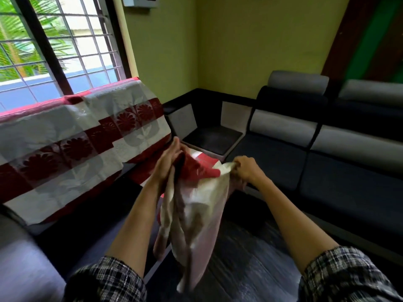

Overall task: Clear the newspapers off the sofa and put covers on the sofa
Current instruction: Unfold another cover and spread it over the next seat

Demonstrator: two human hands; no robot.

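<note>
Cover cloth [196, 205] hangs bunched between your hands. Your right hand [246, 168] clenches its edge; your left hand [169, 162] lies straight-fingered against it, grip unclear. Find both corners before spreading it over the dark sofa [349, 184].

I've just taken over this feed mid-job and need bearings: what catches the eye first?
A crumpled red-and-white cover hangs at centre between both hands: the right hand bunches its top edge, the left hand lies against its other side, grip unclear. At left, under the window, a matching draped cover is already spread out; the dark sofa at right is bare.
</note>
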